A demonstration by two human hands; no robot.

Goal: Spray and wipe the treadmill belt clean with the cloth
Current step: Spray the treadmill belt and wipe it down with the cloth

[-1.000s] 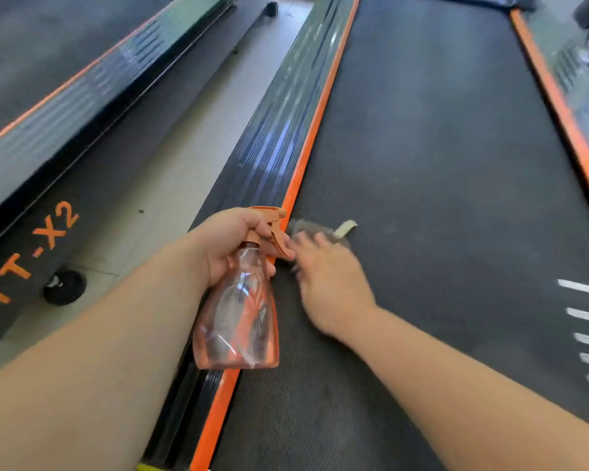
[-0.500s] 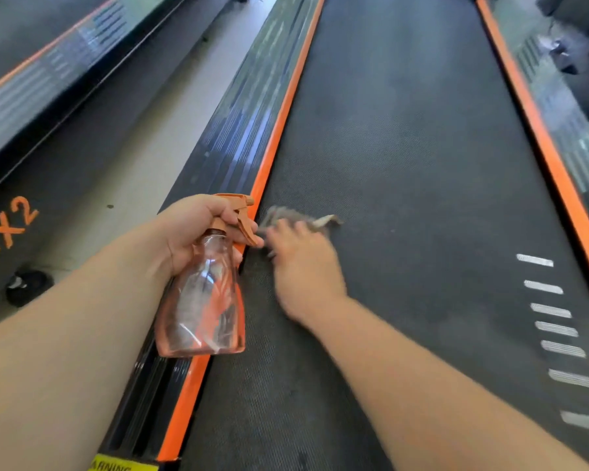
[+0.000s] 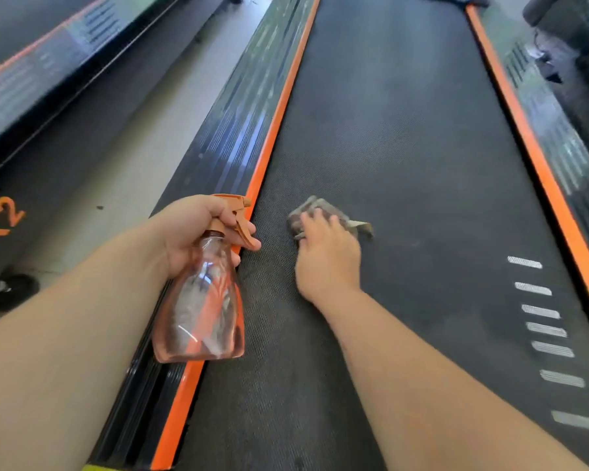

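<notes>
1. The right hand (image 3: 327,256) lies palm-down on the grey cloth (image 3: 306,209), its fingers stretched over it and pressing it onto the treadmill belt (image 3: 405,147). The cloth sits on the belt's left half, near its left edge, with one corner trailing out toward the belt's middle.
2. The left hand (image 3: 191,229) grips the neck of the orange spray bottle (image 3: 201,317), with fingers round the trigger. The bottle hangs over the belt's left edge, its nozzle toward the belt.
3. Judged from this, wiping is under way and far from done. The cloth covers only a small patch, and faint dull smudges show on the belt beyond and to the right of it. I cannot tell whether the belt is wet.
4. Left to do: the belt's middle, its right half by the white dashes (image 3: 541,331), and the long far stretch.
5. Edges: an orange strip (image 3: 276,124) bounds the belt on the left and another orange strip (image 3: 524,130) on the right. The cloth can snag or ride onto either.
6. Room: the belt lies open ahead and to the right, so long strokes look unobstructed.
</notes>
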